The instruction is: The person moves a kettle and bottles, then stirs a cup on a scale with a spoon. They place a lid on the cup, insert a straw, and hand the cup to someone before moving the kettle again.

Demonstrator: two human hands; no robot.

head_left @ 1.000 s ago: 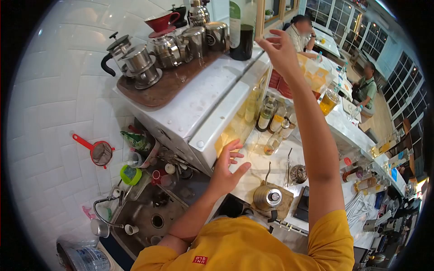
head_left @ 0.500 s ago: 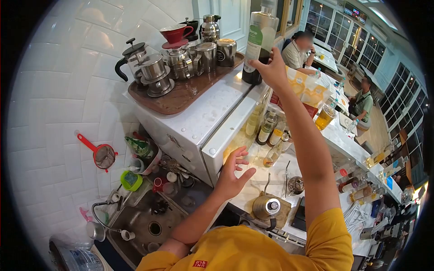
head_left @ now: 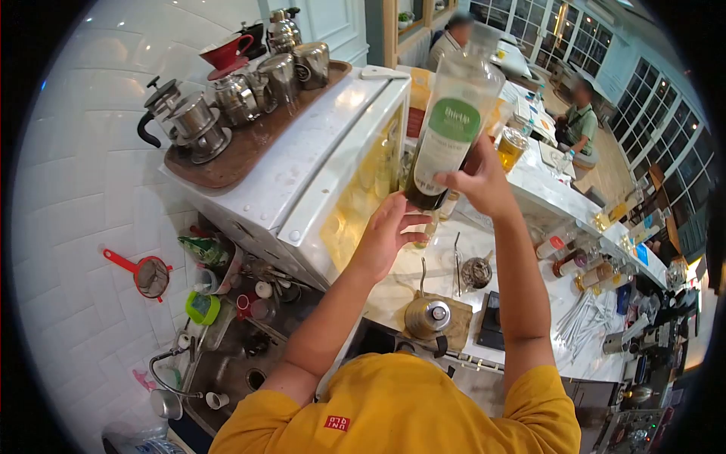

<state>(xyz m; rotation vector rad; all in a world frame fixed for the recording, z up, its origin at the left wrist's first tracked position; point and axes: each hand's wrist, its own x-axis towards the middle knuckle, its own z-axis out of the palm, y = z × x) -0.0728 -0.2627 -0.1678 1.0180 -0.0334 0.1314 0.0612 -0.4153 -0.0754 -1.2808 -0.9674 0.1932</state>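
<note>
A clear syrup bottle [head_left: 451,125] with a green and white label and dark liquid in its lower part is held in front of me, tilted slightly. My right hand [head_left: 488,181] is closed around its lower half, thumb across the label. Under the bottle, my left hand [head_left: 387,236] has its fingers apart, with fingertips right at the base. To the left stands a small white fridge [head_left: 261,200], carrying a brown tray [head_left: 208,175] of metal coffee pots and a red dripper [head_left: 225,53].
A gooseneck kettle [head_left: 428,316] stands on a board on the counter below my hands. The sink [head_left: 227,386] lies at lower left, and a red strainer [head_left: 151,277] hangs on the tiled wall. More bottles [head_left: 582,261] line the right counter. Two people sit at tables beyond.
My right hand has lifted the bottle off the fridge top and brought it closer, over the counter. My left hand has risen to the bottle's base. The view has shifted right.
</note>
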